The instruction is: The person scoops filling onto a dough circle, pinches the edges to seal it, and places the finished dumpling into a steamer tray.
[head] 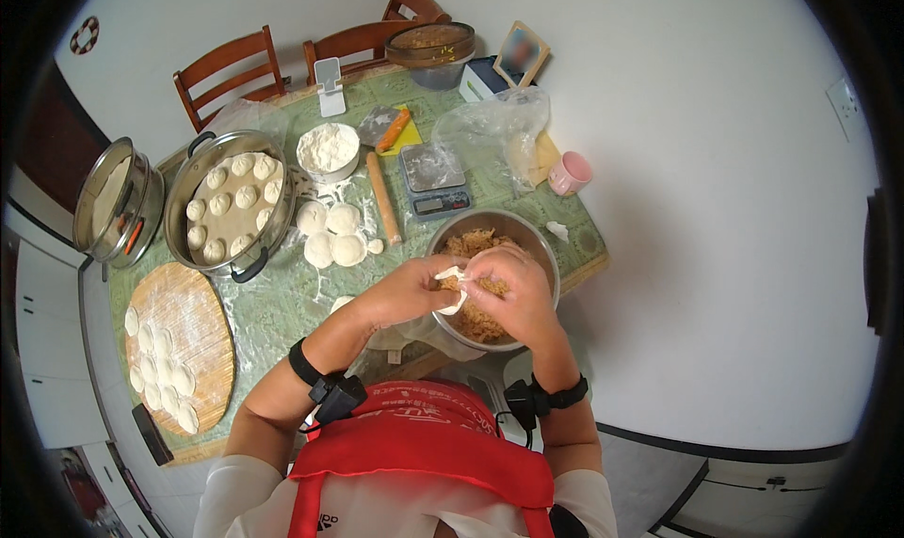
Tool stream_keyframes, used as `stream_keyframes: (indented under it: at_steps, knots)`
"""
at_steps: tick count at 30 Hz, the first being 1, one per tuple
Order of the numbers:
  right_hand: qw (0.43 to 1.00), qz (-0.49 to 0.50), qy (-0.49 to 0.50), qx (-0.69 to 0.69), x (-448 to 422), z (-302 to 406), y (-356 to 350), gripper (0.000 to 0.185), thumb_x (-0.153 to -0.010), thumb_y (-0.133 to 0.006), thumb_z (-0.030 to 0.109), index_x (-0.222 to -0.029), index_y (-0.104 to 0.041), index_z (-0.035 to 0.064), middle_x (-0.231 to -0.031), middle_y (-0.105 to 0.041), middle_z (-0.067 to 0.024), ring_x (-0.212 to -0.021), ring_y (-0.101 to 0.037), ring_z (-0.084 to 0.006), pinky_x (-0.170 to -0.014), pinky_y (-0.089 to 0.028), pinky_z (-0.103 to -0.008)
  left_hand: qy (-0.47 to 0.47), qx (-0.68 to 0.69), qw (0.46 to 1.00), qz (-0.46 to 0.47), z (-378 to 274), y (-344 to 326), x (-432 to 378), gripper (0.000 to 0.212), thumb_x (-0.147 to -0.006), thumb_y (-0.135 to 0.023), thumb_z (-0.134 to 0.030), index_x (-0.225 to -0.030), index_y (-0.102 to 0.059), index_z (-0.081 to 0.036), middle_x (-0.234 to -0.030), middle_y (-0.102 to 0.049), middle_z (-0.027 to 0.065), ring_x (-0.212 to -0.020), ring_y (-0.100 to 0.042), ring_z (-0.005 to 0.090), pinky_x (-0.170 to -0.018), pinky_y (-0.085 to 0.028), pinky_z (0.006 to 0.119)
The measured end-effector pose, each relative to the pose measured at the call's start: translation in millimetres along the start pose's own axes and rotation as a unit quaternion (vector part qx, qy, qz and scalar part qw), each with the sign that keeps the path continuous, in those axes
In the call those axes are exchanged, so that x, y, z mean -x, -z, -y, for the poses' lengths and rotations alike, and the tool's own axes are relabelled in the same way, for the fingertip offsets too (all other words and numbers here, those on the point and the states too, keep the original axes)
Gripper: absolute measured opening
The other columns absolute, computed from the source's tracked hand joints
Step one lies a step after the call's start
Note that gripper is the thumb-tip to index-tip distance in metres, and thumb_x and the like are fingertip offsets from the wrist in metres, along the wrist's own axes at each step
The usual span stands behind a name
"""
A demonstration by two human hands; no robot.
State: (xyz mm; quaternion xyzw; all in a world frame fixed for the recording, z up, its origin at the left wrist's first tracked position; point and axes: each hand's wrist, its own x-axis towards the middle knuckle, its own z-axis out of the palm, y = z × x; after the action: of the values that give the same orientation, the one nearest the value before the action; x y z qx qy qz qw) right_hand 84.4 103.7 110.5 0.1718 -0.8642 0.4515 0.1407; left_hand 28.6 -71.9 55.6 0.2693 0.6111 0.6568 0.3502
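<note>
Above a steel bowl (pixel 549 284) of brown crumbly filling (pixel 487 326), both hands meet on one dough wrapper (pixel 452 303). My left hand (pixel 409 289) cups the wrapper from the left, thumb and fingers around its edge. With its fingertips, my right hand (pixel 515 284) pinches the wrapper's right edge. What lies inside the wrapper is hidden by the fingers. Left of the bowl, several flat dough rounds (pixel 332 234) lie beside a wooden rolling pin (pixel 383 199). A steamer pot (pixel 282 213) farther left holds several pleated buns (pixel 246 197).
A round wooden board (pixel 205 326) bears several dough pieces; a cleaver (pixel 152 435) lies at its edge. Behind the bowl are a digital scale (pixel 432 178), a flour bowl (pixel 329 153), a plastic bag (pixel 494 128) and a pink cup (pixel 570 174). Another steamer pot (pixel 113 206) stands far left.
</note>
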Motion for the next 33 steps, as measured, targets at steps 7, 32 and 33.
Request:
stream_keyframes:
  at_steps: [7, 32, 33]
  knots:
    - [0.995, -0.004, -0.069, -0.07, 1.0, 6.6, 1.9, 0.022, -0.068, -0.07, 0.0, -0.088, -0.06, 0.0001, -0.086, -0.057, -0.0069, -0.069, -0.055, -0.014, -0.061, -0.045, -0.0245, -0.102, -0.156, 0.983, -0.01, -23.0, -8.3, 0.6, 0.065, -0.077, -0.058, 0.0, -0.136, -0.031, -0.003, -0.122, -0.05, 0.0104, -0.108, -0.049, 0.016, -0.087, -0.042, 0.028]
    - [0.989, -0.011, 0.062, 0.136, -1.5, 7.7, 15.6, 0.014, -0.066, -0.069, 0.003, -0.075, -0.059, 0.0047, -0.084, -0.062, -0.0076, -0.079, -0.056, -0.0267, -0.072, -0.045, -0.0356, -0.076, -0.128, 0.982, -0.114, -21.3, -10.1, -11.2, 0.031, -0.078, -0.063, -0.007, -0.109, -0.062, -0.006, -0.08, -0.063, 0.0059, -0.065, -0.051, 0.0071, -0.061, -0.044, 0.024]
    - [0.988, -0.007, 0.064, 0.14, -2.0, 8.1, 15.8, 0.014, -0.066, -0.069, 0.003, -0.076, -0.059, 0.0045, -0.083, -0.062, -0.0076, -0.078, -0.056, -0.0268, -0.071, -0.045, -0.0351, -0.066, -0.151, 0.98, -0.115, -22.3, -10.4, -11.2, 0.032, -0.077, -0.063, -0.007, -0.109, -0.063, -0.007, -0.076, -0.062, 0.0064, -0.062, -0.05, 0.0075, -0.059, -0.044, 0.024]
